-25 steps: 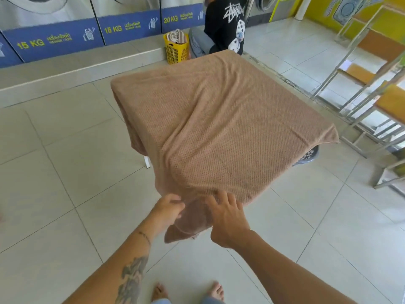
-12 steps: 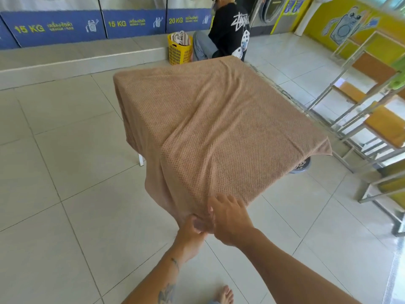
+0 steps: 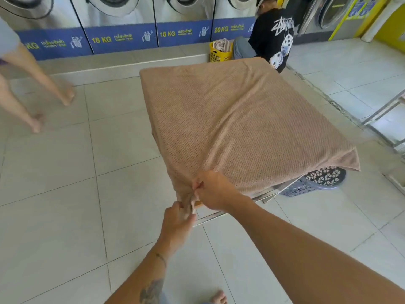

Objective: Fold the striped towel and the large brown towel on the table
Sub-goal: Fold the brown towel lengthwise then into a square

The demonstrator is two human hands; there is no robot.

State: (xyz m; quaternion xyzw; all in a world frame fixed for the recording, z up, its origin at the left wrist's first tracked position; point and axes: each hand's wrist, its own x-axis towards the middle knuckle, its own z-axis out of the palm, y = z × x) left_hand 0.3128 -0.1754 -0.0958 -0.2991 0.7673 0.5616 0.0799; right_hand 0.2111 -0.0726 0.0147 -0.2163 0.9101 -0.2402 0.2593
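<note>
The large brown towel (image 3: 230, 119) lies spread over the whole table and hangs off its left and near edges. Both of my hands meet at its near corner. My left hand (image 3: 178, 222) pinches the hanging corner from below. Just above it, my right hand (image 3: 213, 190) grips the same bunched corner, and folds radiate from there across the cloth. A strip of the table's metal frame (image 3: 268, 194) shows under the near right edge. No striped towel is visible.
A grey perforated laundry basket (image 3: 317, 179) stands on the floor under the table's right corner. A person in a black shirt (image 3: 274, 38) crouches beyond the table beside a yellow basket (image 3: 219, 52). Another person's bare legs (image 3: 32, 91) are at the left. Washing machines (image 3: 122, 25) line the back wall.
My left hand has come up from under the hanging corner to join my right hand, and both now pinch the bunched corner. The view has shifted right; a person's legs have appeared at the left.
</note>
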